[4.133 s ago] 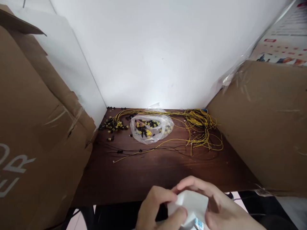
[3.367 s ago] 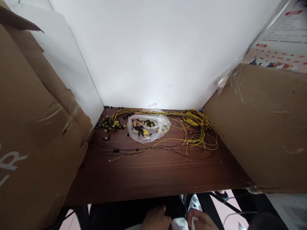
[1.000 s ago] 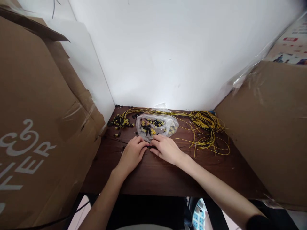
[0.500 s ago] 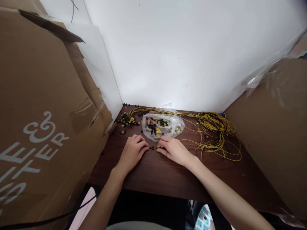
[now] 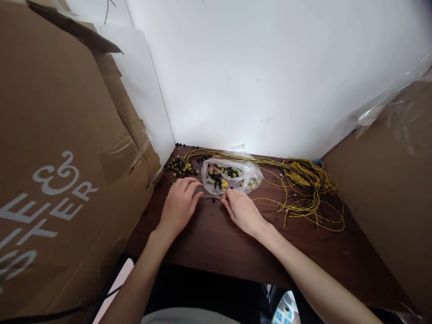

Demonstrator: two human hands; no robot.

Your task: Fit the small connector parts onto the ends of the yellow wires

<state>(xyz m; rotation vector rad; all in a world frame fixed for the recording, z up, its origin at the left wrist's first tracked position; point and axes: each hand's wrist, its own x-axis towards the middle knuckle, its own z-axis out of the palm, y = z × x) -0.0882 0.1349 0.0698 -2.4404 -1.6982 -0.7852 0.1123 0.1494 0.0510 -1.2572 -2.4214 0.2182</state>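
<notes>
Both bare hands work over the middle of the brown counter [image 5: 209, 243], with a short stretch of thin wire [image 5: 211, 196] showing between them, just in front of a clear plastic bag [image 5: 252, 173]. The right hand [image 5: 241, 209] has its grip closed, thumb and fingertips pinching the wire at its right side. The left hand [image 5: 178, 202] has its grip spread, a gap showing between thumb and forefinger; the wire runs up to the thumb (whether the two touch, I cannot tell). A small black piece [image 5: 213, 201] lies on the counter just below the wire.

The bag lies behind the hands, its near edge close to the right fingertips, and black and yellow connectors [image 5: 219, 181] show inside it. More connectors sit in a loose heap [image 5: 182, 167] to the left, near the back of the counter. Long yellow wires run from that heap along the back, passing behind the bag, to a tangled coil [image 5: 307, 177] on the right, with a few loose ends straying forward. Cardboard panels stand on either side, the left panel [image 5: 50, 126] printed with white lettering (partly out of view), and a white wall [image 5: 270, 81] rises behind.
</notes>
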